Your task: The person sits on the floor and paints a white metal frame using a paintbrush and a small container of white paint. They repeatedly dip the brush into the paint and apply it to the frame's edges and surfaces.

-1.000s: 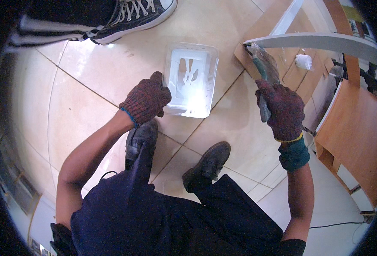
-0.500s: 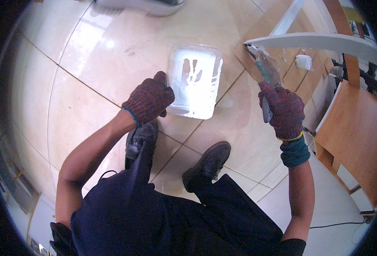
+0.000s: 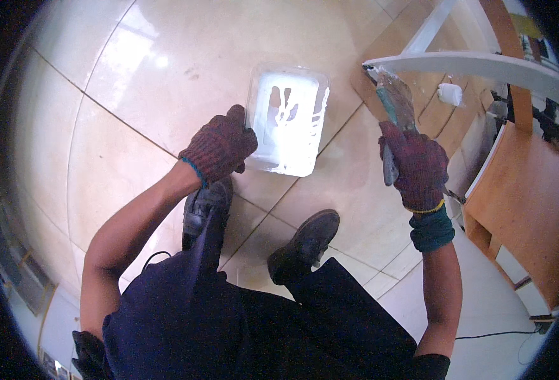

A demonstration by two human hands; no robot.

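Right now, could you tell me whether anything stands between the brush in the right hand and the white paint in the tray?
Nothing visible does. The right hand holds the paintbrush up beside the white frame edge, and only bare floor tile lies between it and the paint tray, which the left hand grips at its near-left edge.

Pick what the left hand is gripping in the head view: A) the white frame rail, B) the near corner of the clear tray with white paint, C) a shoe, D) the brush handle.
B: the gloved left hand closes on the near-left corner of the clear plastic tray holding white paint above the tiled floor, while the right hand holds the paintbrush against the white frame rail.
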